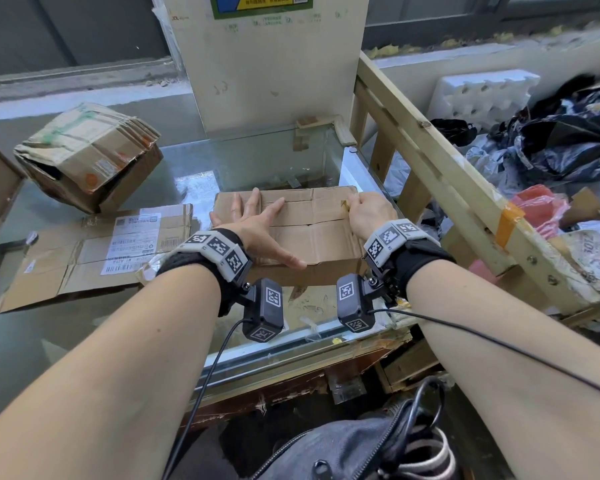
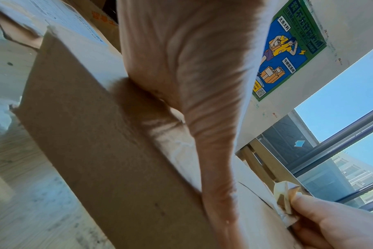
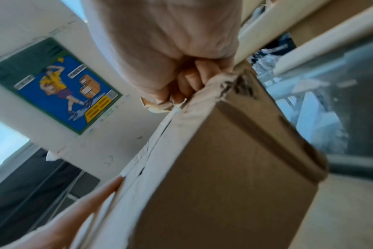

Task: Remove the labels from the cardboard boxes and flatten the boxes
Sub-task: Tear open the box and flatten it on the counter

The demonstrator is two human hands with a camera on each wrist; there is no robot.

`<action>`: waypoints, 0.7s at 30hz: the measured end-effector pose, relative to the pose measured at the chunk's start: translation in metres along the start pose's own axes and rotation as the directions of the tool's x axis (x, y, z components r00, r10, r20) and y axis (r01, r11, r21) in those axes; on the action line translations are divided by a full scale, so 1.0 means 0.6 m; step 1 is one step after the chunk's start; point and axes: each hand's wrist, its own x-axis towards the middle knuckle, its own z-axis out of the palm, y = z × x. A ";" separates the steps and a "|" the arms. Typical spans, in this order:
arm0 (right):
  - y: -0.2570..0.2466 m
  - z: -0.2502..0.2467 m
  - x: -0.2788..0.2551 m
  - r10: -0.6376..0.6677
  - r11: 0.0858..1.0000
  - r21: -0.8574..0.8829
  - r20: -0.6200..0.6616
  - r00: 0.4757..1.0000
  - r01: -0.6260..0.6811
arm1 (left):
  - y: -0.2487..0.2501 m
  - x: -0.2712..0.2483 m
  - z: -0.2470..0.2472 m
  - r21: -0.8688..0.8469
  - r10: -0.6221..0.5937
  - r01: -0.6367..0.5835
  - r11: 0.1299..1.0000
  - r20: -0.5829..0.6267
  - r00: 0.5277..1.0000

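A glass-topped counter (image 1: 174, 188) is being used as the work surface, with a tall pale cardboard panel (image 1: 271, 71) standing at its far edge and a green, blue and yellow poster (image 2: 287, 50) stuck high on that panel. A closed brown cardboard box (image 1: 312, 230) is being held down near the counter's front right corner. The left hand (image 1: 257, 226) is being pressed flat on the box top, its fingers (image 1: 253, 202) spread wide and straight and its thumb reaching to the near edge. The right hand (image 1: 371, 214) is being kept at the box's right end, where a strip of torn tape or paper (image 2: 285, 200) (which of the two cannot be told) is being pinched between thumb and curled fingers (image 3: 192, 80); the strip is being lifted off the top seam of the box, as is being shown most clearly by the left wrist view. Just beside the box on its left, a flattened box (image 1: 84, 258) is lying on the glass, a white shipping label (image 1: 132, 244) on it. Farther back on the left, a crushed box (image 1: 90, 157) with orange marks is sitting tilted on the counter. To the right, a wooden frame (image 1: 447, 174) is running beside the counter, and behind it dark plastic bags (image 1: 561, 140) and a white foam tray (image 1: 482, 95) are being kept in a heap.
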 end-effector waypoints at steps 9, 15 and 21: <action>0.009 0.022 -0.009 0.136 0.964 0.254 -0.205 0.969 -0.081 | 0.000 -0.001 0.001 -0.010 0.007 -0.007 1.000 -0.003 1.000; 0.015 0.039 -0.011 0.183 0.914 0.403 -0.299 0.937 -0.049 | 0.000 -0.003 0.001 -0.016 0.015 -0.015 1.000 -0.010 1.000; 0.012 0.042 -0.017 0.239 0.869 0.494 -0.389 0.889 -0.018 | -0.001 -0.004 0.002 -0.021 0.026 -0.026 0.999 -0.013 1.000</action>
